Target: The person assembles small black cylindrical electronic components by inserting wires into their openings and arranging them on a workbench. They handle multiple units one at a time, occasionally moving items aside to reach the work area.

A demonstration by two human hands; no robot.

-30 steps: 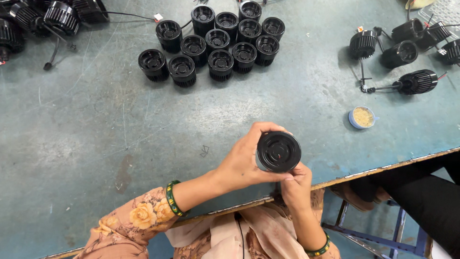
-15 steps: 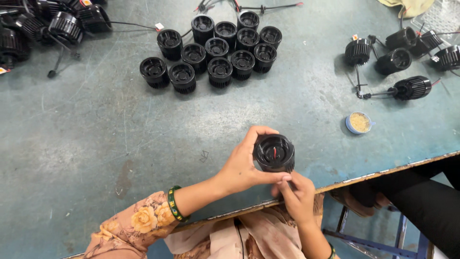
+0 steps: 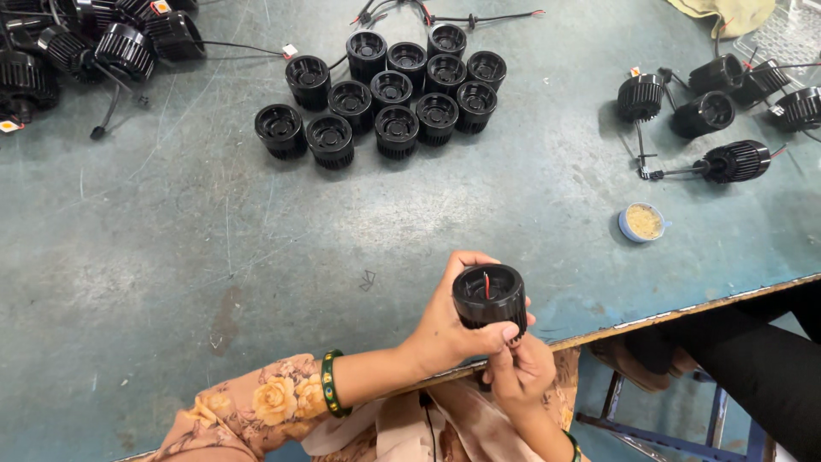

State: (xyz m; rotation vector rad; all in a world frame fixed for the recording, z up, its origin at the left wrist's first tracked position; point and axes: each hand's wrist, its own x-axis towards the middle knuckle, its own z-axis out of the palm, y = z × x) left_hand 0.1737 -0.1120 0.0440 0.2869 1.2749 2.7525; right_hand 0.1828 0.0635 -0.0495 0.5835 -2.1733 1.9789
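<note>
Since a second ago the black ribbed housing (image 3: 489,297) has been turned, so its open cup with a red wire inside now faces up instead of its flat end. The left hand (image 3: 449,321) wraps it at the table (image 3: 171,282) edge, steadying it, while the right hand (image 3: 517,370) pinches underneath, apparently feeding the wire. Finished housings (image 3: 389,94) stand clustered farther back.
</note>
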